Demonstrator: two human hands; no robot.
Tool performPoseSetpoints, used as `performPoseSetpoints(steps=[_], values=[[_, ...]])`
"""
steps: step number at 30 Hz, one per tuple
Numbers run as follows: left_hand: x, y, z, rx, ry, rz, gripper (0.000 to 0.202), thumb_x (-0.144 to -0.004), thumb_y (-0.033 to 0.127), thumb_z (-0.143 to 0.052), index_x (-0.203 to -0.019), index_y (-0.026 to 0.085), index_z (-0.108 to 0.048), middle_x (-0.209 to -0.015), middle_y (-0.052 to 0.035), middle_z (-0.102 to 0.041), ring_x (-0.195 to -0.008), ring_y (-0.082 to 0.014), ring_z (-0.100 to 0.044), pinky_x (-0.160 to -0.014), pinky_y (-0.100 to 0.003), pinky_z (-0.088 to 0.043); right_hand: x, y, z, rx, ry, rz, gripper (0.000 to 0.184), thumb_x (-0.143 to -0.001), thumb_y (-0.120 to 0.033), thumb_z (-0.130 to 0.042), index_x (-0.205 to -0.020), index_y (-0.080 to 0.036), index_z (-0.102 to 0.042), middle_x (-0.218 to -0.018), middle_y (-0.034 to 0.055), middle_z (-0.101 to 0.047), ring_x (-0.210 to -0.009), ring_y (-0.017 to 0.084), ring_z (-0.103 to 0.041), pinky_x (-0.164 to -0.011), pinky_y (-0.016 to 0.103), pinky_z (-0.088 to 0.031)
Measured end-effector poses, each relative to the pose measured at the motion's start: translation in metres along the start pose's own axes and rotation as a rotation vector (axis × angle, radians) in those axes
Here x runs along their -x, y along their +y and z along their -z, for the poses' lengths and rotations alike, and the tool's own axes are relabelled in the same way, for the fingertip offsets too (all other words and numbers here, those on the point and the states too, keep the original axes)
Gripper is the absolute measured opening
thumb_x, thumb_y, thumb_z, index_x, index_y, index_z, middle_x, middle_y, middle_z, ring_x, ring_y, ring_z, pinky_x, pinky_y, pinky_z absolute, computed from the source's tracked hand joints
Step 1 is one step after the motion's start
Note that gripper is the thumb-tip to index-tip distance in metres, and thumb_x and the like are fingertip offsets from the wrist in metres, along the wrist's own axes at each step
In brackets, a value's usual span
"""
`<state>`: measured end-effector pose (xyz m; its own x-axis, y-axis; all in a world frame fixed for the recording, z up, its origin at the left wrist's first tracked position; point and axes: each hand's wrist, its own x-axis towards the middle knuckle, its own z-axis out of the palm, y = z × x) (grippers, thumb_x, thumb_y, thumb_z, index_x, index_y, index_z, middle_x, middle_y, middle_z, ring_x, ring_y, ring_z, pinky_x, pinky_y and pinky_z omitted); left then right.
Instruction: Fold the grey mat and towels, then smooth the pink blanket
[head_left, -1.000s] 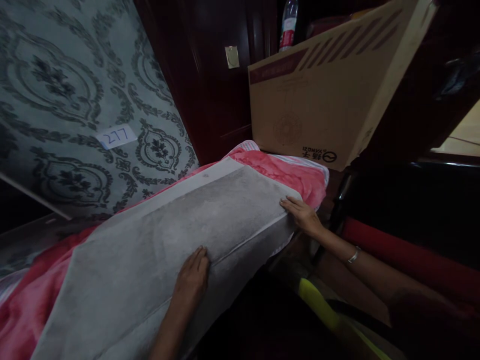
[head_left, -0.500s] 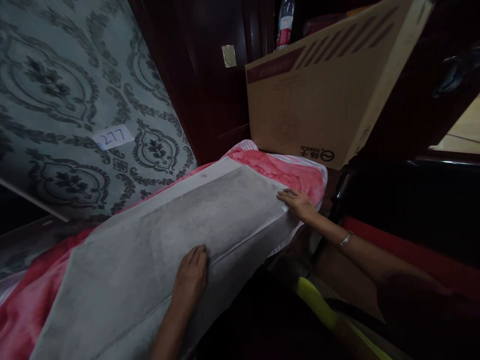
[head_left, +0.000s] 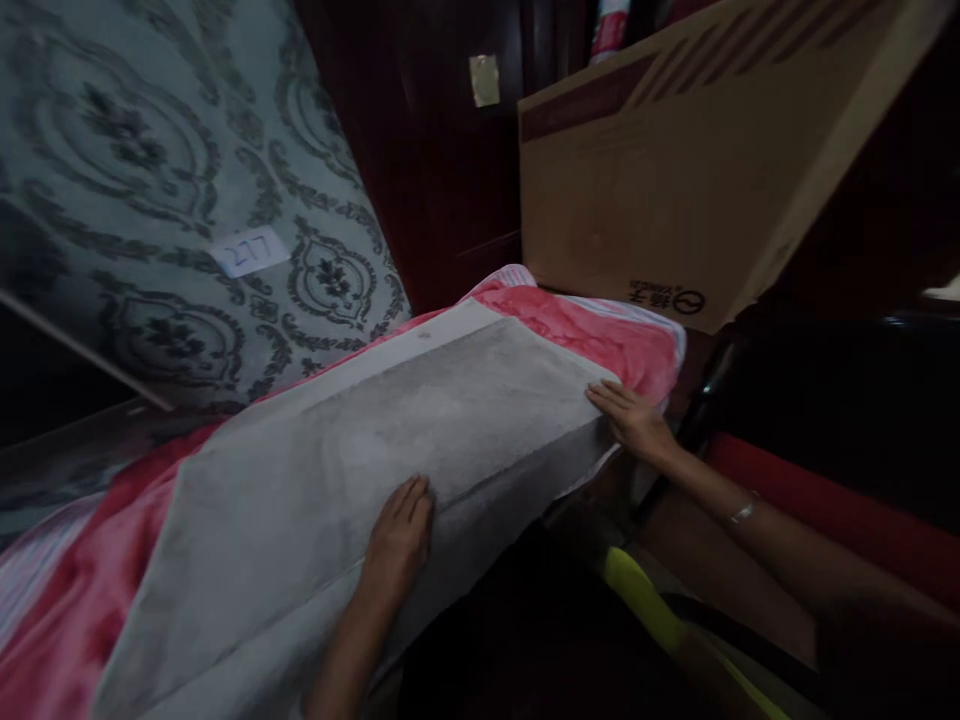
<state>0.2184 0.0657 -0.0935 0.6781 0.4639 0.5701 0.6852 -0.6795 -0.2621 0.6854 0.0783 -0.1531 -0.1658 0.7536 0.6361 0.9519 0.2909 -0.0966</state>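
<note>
A grey cloth [head_left: 300, 480] with a soft nap lies spread over a pink plush blanket [head_left: 592, 330]. A long crease runs along its near side, below which the cloth slopes down toward me. My left hand [head_left: 401, 530] rests on the cloth by this crease, its fingers laid forward and close together. Farther right, my right hand [head_left: 634, 415] lies at the cloth's right edge near a corner, fingers stretched out flat. Neither hand visibly grips the cloth. What supports the blanket is hidden beneath it.
A large cardboard box [head_left: 637, 190] stands behind the blanket, near a dark red cabinet [head_left: 427, 150]. Patterned wallpaper [head_left: 150, 150] with a number card [head_left: 250, 251] is at the left. A red-edged black surface [head_left: 825, 420] lies right; something yellow-green [head_left: 641, 600] is below.
The whole view has shifted, so the scene sits farther right and slightly higher. Both hands stay at nearly the same places on the cloth. A small white patch beside my right hand no longer shows.
</note>
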Motion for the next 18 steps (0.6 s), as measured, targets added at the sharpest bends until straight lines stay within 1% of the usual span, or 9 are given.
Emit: performPoseSetpoints(steps=[3, 6, 8, 10, 11, 13, 15, 16, 18], values=[[0.009, 0.007, 0.011, 0.008, -0.047, 0.044, 0.038, -0.092, 0.004, -0.039, -0.116, 0.014, -0.066, -0.127, -0.0123, -0.069, -0.123, -0.0222, -0.062, -0.104, -0.038, -0.052, -0.003, -0.002, 0.007, 0.001, 0.053, -0.019, 0.051, -0.084, -0.010, -0.042, -0.128, -0.019, -0.066, -0.126, 0.0090, -0.068, -0.126, 0.027, -0.057, -0.104, 0.050, -0.050], [0.018, 0.007, 0.028, 0.010, -0.154, 0.165, 0.037, -0.096, 0.018, -0.045, -0.130, 0.015, -0.060, -0.137, -0.0131, -0.062, -0.132, -0.0242, -0.054, -0.113, -0.044, -0.043, -0.022, -0.022, 0.008, -0.029, 0.088, -0.002, 0.047, -0.091, -0.020, -0.042, -0.134, -0.019, -0.061, -0.129, 0.0110, -0.066, -0.130, 0.029, -0.053, -0.107, 0.052, -0.046], [0.023, 0.002, 0.042, -0.018, -0.233, 0.288, 0.045, -0.097, 0.030, -0.046, -0.139, 0.016, -0.054, -0.145, -0.0141, -0.056, -0.138, -0.0274, -0.047, -0.117, -0.052, -0.036, -0.039, -0.042, 0.006, -0.053, 0.051, 0.036, 0.047, -0.096, -0.028, -0.040, -0.139, -0.019, -0.056, -0.138, 0.0122, -0.060, -0.138, 0.030, -0.044, -0.111, 0.053, -0.041], [0.030, -0.004, 0.054, -0.075, -0.311, 0.423, 0.053, -0.097, 0.038, -0.046, -0.147, 0.019, -0.047, -0.153, -0.0144, -0.047, -0.144, -0.0320, -0.039, -0.118, -0.060, -0.030, -0.055, -0.056, 0.002, -0.047, -0.040, 0.057, 0.049, -0.098, -0.036, -0.037, -0.143, -0.023, -0.053, -0.148, 0.0105, -0.051, -0.144, 0.031, -0.035, -0.113, 0.055, -0.035], [0.034, -0.007, 0.058, -0.101, -0.353, 0.478, 0.056, -0.097, 0.040, -0.047, -0.149, 0.021, -0.044, -0.156, -0.0139, -0.042, -0.146, -0.0345, -0.035, -0.117, -0.062, -0.029, -0.061, -0.058, -0.002, -0.035, -0.099, 0.055, 0.051, -0.099, -0.040, -0.035, -0.144, -0.025, -0.052, -0.151, 0.0091, -0.048, -0.146, 0.032, -0.031, -0.113, 0.056, -0.033], [0.045, -0.010, 0.064, -0.125, -0.434, 0.548, 0.059, -0.096, 0.044, -0.049, -0.151, 0.026, -0.041, -0.161, -0.0116, -0.034, -0.148, -0.0384, -0.028, -0.114, -0.065, -0.030, -0.065, -0.054, -0.008, -0.009, -0.220, 0.032, 0.055, -0.098, -0.045, -0.029, -0.145, -0.027, -0.052, -0.154, 0.0075, -0.045, -0.146, 0.033, -0.030, -0.113, 0.058, -0.029], [0.056, -0.008, 0.066, -0.112, -0.489, 0.572, 0.058, -0.096, 0.045, -0.049, -0.152, 0.030, -0.040, -0.162, -0.0090, -0.032, -0.149, -0.0393, -0.026, -0.114, -0.065, -0.031, -0.061, -0.041, -0.014, 0.008, -0.310, -0.004, 0.061, -0.097, -0.049, -0.024, -0.146, -0.025, -0.052, -0.154, 0.0080, -0.044, -0.145, 0.033, -0.032, -0.114, 0.056, -0.028], [0.060, -0.005, 0.067, -0.100, -0.501, 0.579, 0.058, -0.096, 0.045, -0.049, -0.152, 0.031, -0.040, -0.162, -0.0084, -0.032, -0.149, -0.0390, -0.025, -0.115, -0.064, -0.030, -0.057, -0.033, -0.016, 0.015, -0.338, -0.020, 0.063, -0.097, -0.050, -0.022, -0.147, -0.024, -0.051, -0.155, 0.0085, -0.043, -0.145, 0.032, -0.032, -0.114, 0.054, -0.027], [0.065, 0.002, 0.070, -0.071, -0.505, 0.606, 0.059, -0.096, 0.044, -0.051, -0.152, 0.032, -0.039, -0.162, -0.0080, -0.031, -0.149, -0.0389, -0.024, -0.116, -0.064, -0.027, -0.049, -0.020, -0.018, 0.048, -0.347, -0.070, 0.066, -0.097, -0.052, -0.017, -0.147, -0.025, -0.050, -0.156, 0.0081, -0.042, -0.145, 0.027, -0.032, -0.114, 0.050, -0.027]])
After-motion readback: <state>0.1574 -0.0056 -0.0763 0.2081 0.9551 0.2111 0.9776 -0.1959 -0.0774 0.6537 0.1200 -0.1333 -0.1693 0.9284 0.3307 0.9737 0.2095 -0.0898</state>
